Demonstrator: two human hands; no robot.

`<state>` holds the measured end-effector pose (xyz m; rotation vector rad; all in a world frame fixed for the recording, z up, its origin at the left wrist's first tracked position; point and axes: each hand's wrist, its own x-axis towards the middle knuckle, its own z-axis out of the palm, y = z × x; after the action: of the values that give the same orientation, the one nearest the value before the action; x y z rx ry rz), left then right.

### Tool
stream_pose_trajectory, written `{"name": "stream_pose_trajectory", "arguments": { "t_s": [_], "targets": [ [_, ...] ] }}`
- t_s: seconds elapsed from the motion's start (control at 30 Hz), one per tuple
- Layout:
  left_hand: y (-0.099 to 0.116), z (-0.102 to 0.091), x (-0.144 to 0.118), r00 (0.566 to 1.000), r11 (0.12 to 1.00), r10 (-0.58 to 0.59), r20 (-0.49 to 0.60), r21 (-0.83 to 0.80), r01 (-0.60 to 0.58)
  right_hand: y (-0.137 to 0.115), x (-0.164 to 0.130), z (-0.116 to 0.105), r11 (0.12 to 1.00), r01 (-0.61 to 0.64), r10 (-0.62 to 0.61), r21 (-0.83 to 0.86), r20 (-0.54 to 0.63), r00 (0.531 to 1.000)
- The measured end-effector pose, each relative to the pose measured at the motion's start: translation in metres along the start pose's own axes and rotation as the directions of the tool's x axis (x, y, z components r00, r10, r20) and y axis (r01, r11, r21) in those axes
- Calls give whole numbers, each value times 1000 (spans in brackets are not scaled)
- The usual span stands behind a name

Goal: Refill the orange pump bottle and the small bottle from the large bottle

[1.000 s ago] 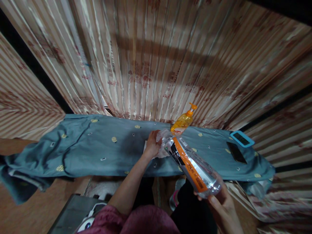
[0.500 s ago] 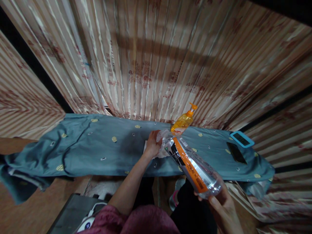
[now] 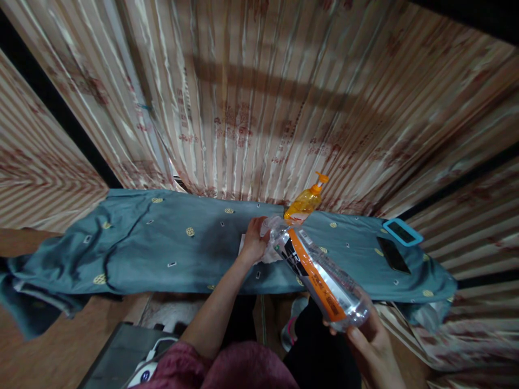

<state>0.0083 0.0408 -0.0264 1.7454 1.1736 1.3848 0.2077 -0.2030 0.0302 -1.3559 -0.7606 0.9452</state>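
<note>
Right hand: the right hand (image 3: 371, 343) is curling around the base of a clear plastic bottle (image 3: 320, 278), fingers wrapping its bottom end, low at the near right.
Bottle: the bottle is lying tilted, base toward the person and neck pointing away and to the left; an orange and black label is running along its side.
Left hand: the left hand (image 3: 253, 240) is reaching out over the cloth, fingers bending around a small clear thing (image 3: 270, 224) at the bottle's neck; I cannot tell exactly what that thing is or how tightly it is being gripped.
Under the left hand: a pale crumpled wipe or sheet (image 3: 267, 254) is showing just beside the hand, lying on the cloth.
Behind the bottle: an orange pump bottle (image 3: 304, 202) is standing upright at the far edge, just beyond the bottle's neck.
Surface: a blue-grey cloth (image 3: 162, 243) with small yellow motifs is covering the long surface and hanging off both ends.
Far right: a dark phone (image 3: 392, 254) is lying flat on the cloth, and a blue-rimmed device (image 3: 403, 231) is lying just beyond it.
Backdrop: a striped curtain (image 3: 259, 97) is hanging behind the surface.
Near: a dark red sleeve (image 3: 227, 370) is filling the bottom edge.
</note>
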Motion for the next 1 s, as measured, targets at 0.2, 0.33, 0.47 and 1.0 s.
{"name": "stream_pose_trajectory", "arguments": {
  "t_s": [0.2, 0.33, 0.47, 1.0],
  "targets": [
    [0, 0, -1, 1000, 1000, 12, -7, -9, -12, -6, -2, 5, 1000, -3, 3, -3, 2, 1000],
    [-1, 0, -1, 1000, 1000, 12, -9, -8, -12, -4, -2, 3, 1000, 9, -9, -1, 9, 1000],
    [-3, 1, -1, 1000, 1000, 18, -14, -10, -18, 1, 0, -1, 1000, 16, -16, 0, 7, 1000],
    [-4, 1, -1, 1000, 1000, 20, -11, -5, -20, 5, 4, -7, 1000, 17, -17, -16, 13, 1000]
  ]
}}
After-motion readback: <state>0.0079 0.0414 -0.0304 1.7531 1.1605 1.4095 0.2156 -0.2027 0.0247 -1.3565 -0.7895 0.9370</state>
